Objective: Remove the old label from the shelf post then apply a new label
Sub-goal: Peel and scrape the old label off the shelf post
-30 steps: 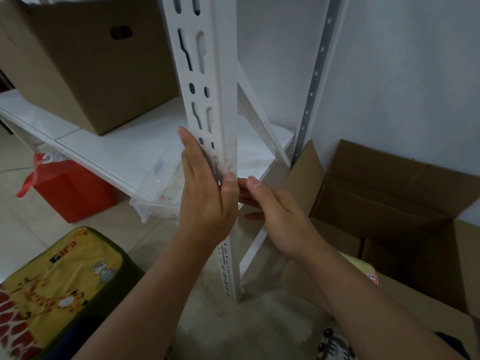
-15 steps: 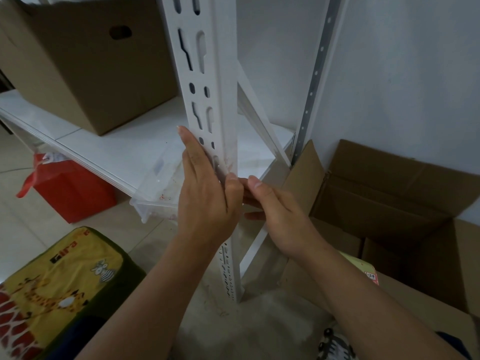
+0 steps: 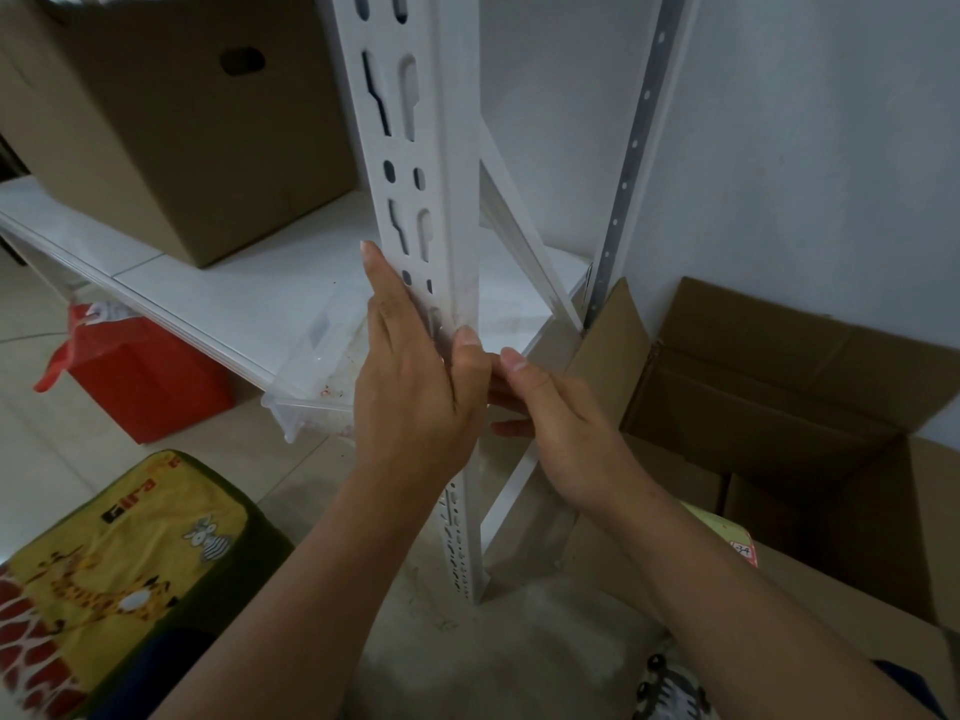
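My left hand (image 3: 415,387) lies flat on the front of the post (image 3: 421,163), fingers straight and pressed together, thumb hooked on the post's right edge. Since a moment ago its fingertips have crept a little higher up the slotted face; otherwise nothing has shifted. I judge I am smoothing or rubbing along the post, either working a label loose or pressing one down. I cannot see any label: my palm covers that stretch, and only a smudged patch shows just above my thumb.

My right hand (image 3: 561,423) sits just beside the left, thumb up against the post's corner, fingers reaching behind it. Whether they pinch anything I cannot tell.

Room is tight close in. Right of my right hand an open box (image 3: 779,387) crowds the wrist. Left of my left hand a clear bin (image 3: 317,376) juts from under the shelf (image 3: 208,298). Above my fingertips the post runs free, so sliding upward is open. Beyond, a brace (image 3: 524,236) slants behind the post to the rear upright (image 3: 628,163) at the wall.
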